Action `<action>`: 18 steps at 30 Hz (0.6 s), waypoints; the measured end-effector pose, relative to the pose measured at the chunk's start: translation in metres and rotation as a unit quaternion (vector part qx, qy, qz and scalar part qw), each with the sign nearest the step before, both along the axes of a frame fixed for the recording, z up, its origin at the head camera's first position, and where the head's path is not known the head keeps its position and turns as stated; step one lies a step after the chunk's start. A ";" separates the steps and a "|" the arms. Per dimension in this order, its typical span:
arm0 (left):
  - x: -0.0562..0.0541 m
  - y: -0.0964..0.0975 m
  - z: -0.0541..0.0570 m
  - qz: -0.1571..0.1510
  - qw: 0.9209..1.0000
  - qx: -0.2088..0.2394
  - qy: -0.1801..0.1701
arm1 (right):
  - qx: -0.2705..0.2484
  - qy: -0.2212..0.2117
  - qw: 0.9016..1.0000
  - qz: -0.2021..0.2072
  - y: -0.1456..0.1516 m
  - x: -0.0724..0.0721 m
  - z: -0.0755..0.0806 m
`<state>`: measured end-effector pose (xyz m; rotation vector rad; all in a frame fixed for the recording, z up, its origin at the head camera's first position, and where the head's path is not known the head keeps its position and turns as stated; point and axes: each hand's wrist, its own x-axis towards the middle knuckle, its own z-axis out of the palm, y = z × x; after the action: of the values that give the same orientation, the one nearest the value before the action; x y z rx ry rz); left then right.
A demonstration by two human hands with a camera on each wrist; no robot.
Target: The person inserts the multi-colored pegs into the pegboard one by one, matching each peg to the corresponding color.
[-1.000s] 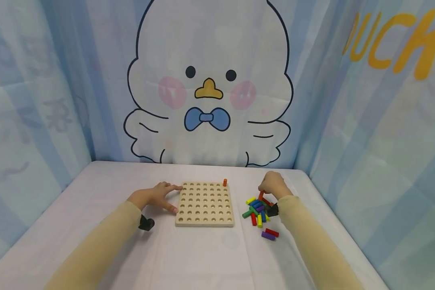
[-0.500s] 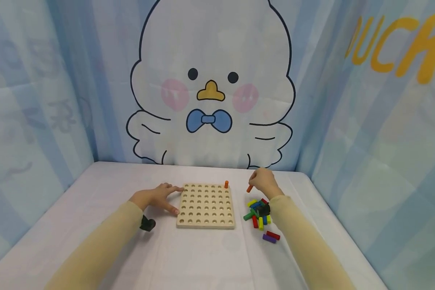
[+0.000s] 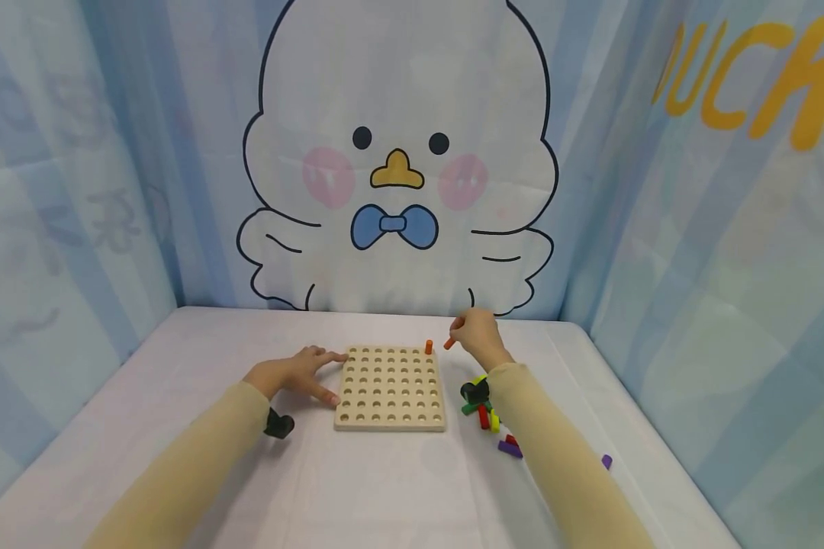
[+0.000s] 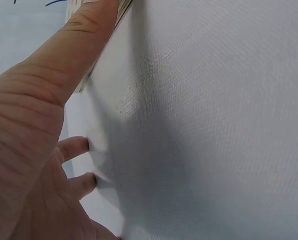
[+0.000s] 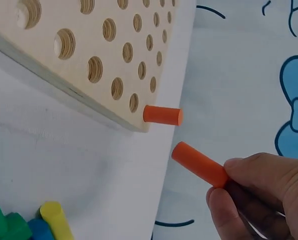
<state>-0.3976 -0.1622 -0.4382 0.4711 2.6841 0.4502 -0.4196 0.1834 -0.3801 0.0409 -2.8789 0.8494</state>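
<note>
A pale wooden pegboard [image 3: 390,389] with rows of round holes lies flat on the table. One orange peg [image 5: 162,115] stands in its far right corner hole. Between thumb and fingertips my right hand [image 3: 478,335] pinches a second orange peg [image 5: 199,164] by one end, tilted, just right of that corner and apart from the standing peg. My left hand [image 3: 294,375] rests at the board's left edge with fingers spread; its thumb [image 4: 81,45] touches the near part of that edge and a finger reaches the far left corner.
Loose pegs lie right of the board, partly hidden by the right sleeve: red [image 3: 484,417], yellow [image 3: 495,422], green and blue. A purple peg [image 3: 510,450] lies nearer, another purple peg [image 3: 606,461] farther right. A printed curtain [image 3: 398,274] hangs behind the table.
My right hand has lifted an orange peg from the loose pile and carried it left and away toward the board's far right corner. My left hand stays at the board's edge.
</note>
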 end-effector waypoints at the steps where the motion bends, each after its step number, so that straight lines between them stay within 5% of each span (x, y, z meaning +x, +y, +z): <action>1: 0.000 0.000 0.000 0.001 1.000 0.001 0.000 | -0.005 0.005 1.000 0.001 -0.003 0.000 -0.001; 18: 0.006 0.001 0.004 -0.010 1.000 0.000 0.016 | -0.029 0.076 0.995 0.050 -0.031 -0.007 -0.021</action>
<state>-0.3915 -0.1609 -0.4338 0.5074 2.7077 0.4407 -0.4265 0.1522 -0.4012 0.2350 -2.7289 0.9039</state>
